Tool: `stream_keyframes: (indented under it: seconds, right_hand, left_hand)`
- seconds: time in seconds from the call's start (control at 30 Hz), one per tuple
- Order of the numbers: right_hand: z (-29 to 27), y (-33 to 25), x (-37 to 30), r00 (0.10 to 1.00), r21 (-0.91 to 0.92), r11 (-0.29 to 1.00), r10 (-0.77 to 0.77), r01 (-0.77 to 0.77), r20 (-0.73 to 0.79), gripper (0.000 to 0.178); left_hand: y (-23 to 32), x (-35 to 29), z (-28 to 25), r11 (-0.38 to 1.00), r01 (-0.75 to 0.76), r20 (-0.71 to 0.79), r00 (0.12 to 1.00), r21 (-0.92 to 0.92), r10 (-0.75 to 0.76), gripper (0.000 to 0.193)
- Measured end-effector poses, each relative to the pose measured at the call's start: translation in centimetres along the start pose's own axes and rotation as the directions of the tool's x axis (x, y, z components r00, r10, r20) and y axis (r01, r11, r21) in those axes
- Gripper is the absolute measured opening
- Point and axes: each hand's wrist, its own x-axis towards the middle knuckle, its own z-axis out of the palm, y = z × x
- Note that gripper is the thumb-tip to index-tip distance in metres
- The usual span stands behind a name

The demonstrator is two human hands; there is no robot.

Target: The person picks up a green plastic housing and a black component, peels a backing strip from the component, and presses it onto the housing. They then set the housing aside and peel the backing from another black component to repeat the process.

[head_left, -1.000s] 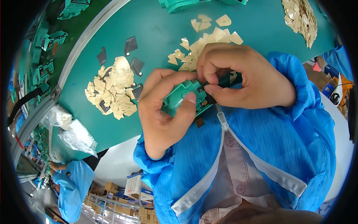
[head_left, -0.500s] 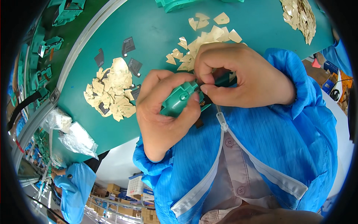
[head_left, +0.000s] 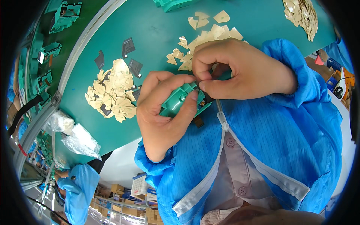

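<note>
My left hand [head_left: 163, 114] is closed round a green plastic housing [head_left: 174, 104], its thumb and fingertips on opposite sides. A small round feature shows on the housing's smooth face. From its lower edge a short brown flat cable [head_left: 198, 122] sticks out in front of my blue jacket. My right hand [head_left: 240, 69] is at the housing's upper right end, thumb and forefinger pinched together close to my left fingertips. Whatever the pinch holds is hidden behind the fingers. Just beyond the right hand lie several cream adhesive-backed pieces [head_left: 210, 35], partly covered by it.
On the green table [head_left: 150, 41], a heap of cream pieces [head_left: 112, 92] lies left, with dark pieces [head_left: 128, 46] beside it. Another cream pile [head_left: 302, 18] is far right. Clear plastic bags [head_left: 81, 139] lie near a metal rail [head_left: 71, 56]. Green housings [head_left: 65, 17] stand beyond; a co-worker's blue sleeve [head_left: 80, 187] shows lower left.
My right hand has shifted slightly up and left, its fingers still pinched at the housing's end. The housing and left hand have moved a little left.
</note>
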Motion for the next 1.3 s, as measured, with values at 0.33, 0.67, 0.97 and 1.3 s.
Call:
stream_keyframes:
  seconds: [0.33, 0.67, 0.97, 1.3]
  right_hand:
    - [-1.0, -0.2, 0.3, 0.970, 0.003, 0.993, 0.119, -0.122, 0.211, 0.010]
    - [-0.6, 0.4, 0.2, 0.989, 0.102, 0.992, 0.061, -0.075, 0.136, 0.019]
    - [-1.3, -1.0, -0.3, 0.960, 0.241, 0.946, 0.161, -0.216, 0.231, 0.016]
    - [-0.2, -1.1, -1.0, 0.952, 0.245, 0.929, 0.232, -0.278, 0.201, 0.017]
  left_hand:
    - [-0.1, 0.0, -0.4, 0.998, 0.036, 0.053, 0.998, -0.055, -0.034, 0.029]
    - [-0.5, -0.1, -0.4, 0.992, 0.052, 0.076, 0.996, -0.111, -0.043, 0.032]
    - [-1.8, -0.4, -0.1, 0.951, -0.118, 0.001, 0.992, -0.285, 0.123, 0.034]
    - [-4.3, -0.5, 1.3, 0.822, -0.173, -0.081, 0.985, -0.542, 0.154, 0.041]
